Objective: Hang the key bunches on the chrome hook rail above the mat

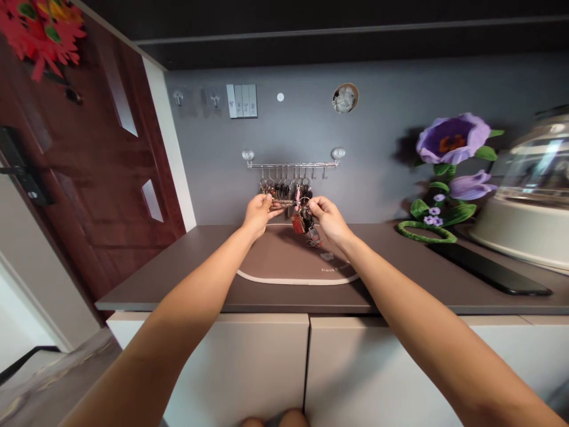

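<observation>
A bunch of keys (306,222) with a red tag hangs from a ring just below the wall rack (293,165). My right hand (329,216) pinches the ring of this bunch. On the other side, my left hand (260,214) holds a braided strap (281,204) that stretches toward the same bunch. Behind both hands, several other key rings (282,190) hang from the hooks of the rack. Beneath them a brown mat (284,261) with a pale border lies on the counter.
Purple artificial flowers (453,139), a black phone (493,270) and a glass-topped appliance (528,207) stand or lie on the counter (178,273) at the right. A dark shelf (311,35) overhangs. At the left is a red-brown door (98,196).
</observation>
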Motion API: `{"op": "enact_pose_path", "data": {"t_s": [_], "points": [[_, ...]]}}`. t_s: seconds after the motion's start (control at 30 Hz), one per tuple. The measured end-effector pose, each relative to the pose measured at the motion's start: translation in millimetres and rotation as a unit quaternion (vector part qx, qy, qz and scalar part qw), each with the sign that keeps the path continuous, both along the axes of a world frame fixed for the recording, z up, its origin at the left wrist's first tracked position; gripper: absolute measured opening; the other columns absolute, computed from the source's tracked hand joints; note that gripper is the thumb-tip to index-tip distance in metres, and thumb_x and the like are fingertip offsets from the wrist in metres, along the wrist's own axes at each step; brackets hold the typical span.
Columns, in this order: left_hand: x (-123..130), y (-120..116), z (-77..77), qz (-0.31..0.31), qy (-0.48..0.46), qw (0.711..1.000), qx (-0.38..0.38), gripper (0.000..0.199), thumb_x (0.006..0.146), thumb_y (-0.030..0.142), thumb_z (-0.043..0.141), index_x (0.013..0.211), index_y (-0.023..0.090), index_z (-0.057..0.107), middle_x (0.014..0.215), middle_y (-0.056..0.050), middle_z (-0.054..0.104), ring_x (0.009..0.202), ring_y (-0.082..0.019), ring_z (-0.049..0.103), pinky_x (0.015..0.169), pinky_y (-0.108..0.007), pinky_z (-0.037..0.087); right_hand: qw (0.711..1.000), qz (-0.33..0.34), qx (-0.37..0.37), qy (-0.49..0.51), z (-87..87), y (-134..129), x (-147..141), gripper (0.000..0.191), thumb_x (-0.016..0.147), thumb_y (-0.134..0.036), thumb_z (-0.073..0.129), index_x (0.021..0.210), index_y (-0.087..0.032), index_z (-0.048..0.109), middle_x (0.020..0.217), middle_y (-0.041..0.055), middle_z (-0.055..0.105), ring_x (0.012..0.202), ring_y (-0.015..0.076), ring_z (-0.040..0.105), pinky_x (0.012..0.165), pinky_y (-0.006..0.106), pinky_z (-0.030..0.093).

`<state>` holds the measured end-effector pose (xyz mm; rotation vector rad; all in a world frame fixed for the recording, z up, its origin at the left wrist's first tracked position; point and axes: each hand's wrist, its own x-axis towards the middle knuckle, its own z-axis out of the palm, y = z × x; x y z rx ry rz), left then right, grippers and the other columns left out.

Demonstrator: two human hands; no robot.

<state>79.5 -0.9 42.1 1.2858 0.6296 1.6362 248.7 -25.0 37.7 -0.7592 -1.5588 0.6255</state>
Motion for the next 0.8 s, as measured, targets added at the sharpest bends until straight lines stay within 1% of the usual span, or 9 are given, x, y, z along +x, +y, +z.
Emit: {"op": "enact_pose_path", "data": {"t_s": [0.17, 0.23, 0.3, 0.4, 0.47, 0.57, 0.67, 0.73, 0.8], "points": [[4, 1, -10.9, -0.015, 0.071, 0.997, -0.010, 0.011, 0.083, 0.019, 0.044, 0.073, 0.013, 0.045, 0.071, 0.000, 0.054, 0.071, -0.008, 0.058, 0.077, -0.034, 0.049, 0.999, -0.039, 0.007, 0.020, -2.7, 9, 7, 0.025, 0.077, -0.045, 0.044, 0.077, -0.019, 0.044, 0.068, -0.0026, 0.046, 0.062, 0.0093, 0.042, 0.063, 0.022, 0.038], [5, 1, -14.7, -0.020, 0.118, 0.993, -0.011, 0.009, 0.081, 0.020, 0.046, 0.074, 0.013, 0.046, 0.072, -0.001, 0.057, 0.072, -0.009, 0.058, 0.075, -0.033, 0.049, 0.999, -0.050, 0.009, 0.018, -3.4, 12, 9, 0.025, 0.078, -0.044, 0.042, 0.078, -0.019, 0.044, 0.068, -0.0025, 0.046, 0.062, 0.0095, 0.043, 0.063, 0.022, 0.038], [5, 2, -17.7, -0.012, 0.183, 0.983, 0.004, 0.009, 0.079, 0.021, 0.048, 0.075, 0.013, 0.049, 0.072, -0.002, 0.059, 0.071, -0.010, 0.058, 0.074, -0.031, 0.047, 0.998, -0.060, 0.014, 0.016, -3.6, 14, 10, 0.024, 0.079, -0.043, 0.041, 0.078, -0.020, 0.044, 0.068, -0.0026, 0.046, 0.062, 0.0095, 0.042, 0.064, 0.022, 0.039], [5, 4, -20.4, 0.029, 0.287, 0.956, 0.054, 0.012, 0.076, 0.024, 0.051, 0.073, 0.013, 0.053, 0.070, -0.003, 0.061, 0.066, -0.010, 0.056, 0.072, -0.029, 0.045, 0.997, -0.074, 0.024, 0.017, -3.1, 13, 11, 0.022, 0.079, -0.041, 0.040, 0.078, -0.020, 0.044, 0.070, -0.0022, 0.046, 0.064, 0.0098, 0.043, 0.064, 0.022, 0.039], [5, 5, -21.0, 0.063, 0.333, 0.936, 0.094, 0.012, 0.073, 0.026, 0.054, 0.073, 0.014, 0.055, 0.069, -0.002, 0.061, 0.065, -0.011, 0.055, 0.069, -0.027, 0.044, 0.996, -0.089, 0.024, 0.012, -2.4, 11, 11, 0.022, 0.080, -0.041, 0.040, 0.079, -0.020, 0.044, 0.071, -0.0016, 0.047, 0.066, 0.0104, 0.043, 0.065, 0.022, 0.039], [7, 3, -21.3, 0.115, 0.378, 0.908, 0.137, 0.011, 0.072, 0.024, 0.053, 0.079, 0.016, 0.057, 0.071, -0.002, 0.060, 0.067, -0.012, 0.055, 0.068, -0.026, 0.043, 0.993, -0.112, 0.022, 0.002, -1.2, 7, 10, 0.022, 0.081, -0.041, 0.038, 0.081, -0.020, 0.044, 0.072, -0.0008, 0.048, 0.068, 0.0111, 0.044, 0.066, 0.023, 0.040], [11, -2, -23.2, 0.159, 0.417, 0.874, 0.193, 0.016, 0.076, 0.023, 0.048, 0.088, 0.018, 0.057, 0.082, -0.003, 0.061, 0.076, -0.014, 0.056, 0.072, -0.027, 0.043, 0.992, -0.119, 0.032, 0.003, -0.4, 5, 10, 0.021, 0.081, -0.040, 0.039, 0.079, -0.020, 0.044, 0.072, -0.0013, 0.047, 0.067, 0.0105, 0.043, 0.067, 0.023, 0.039], [14, -6, -25.3, 0.178, 0.436, 0.851, 0.234, 0.020, 0.079, 0.022, 0.044, 0.095, 0.018, 0.056, 0.089, -0.005, 0.061, 0.081, -0.015, 0.056, 0.075, -0.028, 0.042, 0.992, -0.119, 0.042, 0.004, -0.5, 5, 10, 0.022, 0.080, -0.041, 0.040, 0.077, -0.019, 0.044, 0.071, -0.0017, 0.047, 0.066, 0.0100, 0.043, 0.068, 0.022, 0.039], [18, -9, -27.3, 0.190, 0.447, 0.834, 0.263, 0.022, 0.080, 0.021, 0.041, 0.096, 0.018, 0.055, 0.093, -0.006, 0.060, 0.085, -0.016, 0.055, 0.078, -0.029, 0.042, 0.992, -0.119, 0.045, 0.005, -1.4, 6, 9, 0.024, 0.080, -0.041, 0.040, 0.075, -0.019, 0.044, 0.071, -0.0019, 0.046, 0.066, 0.0098, 0.043, 0.068, 0.022, 0.038]]}}
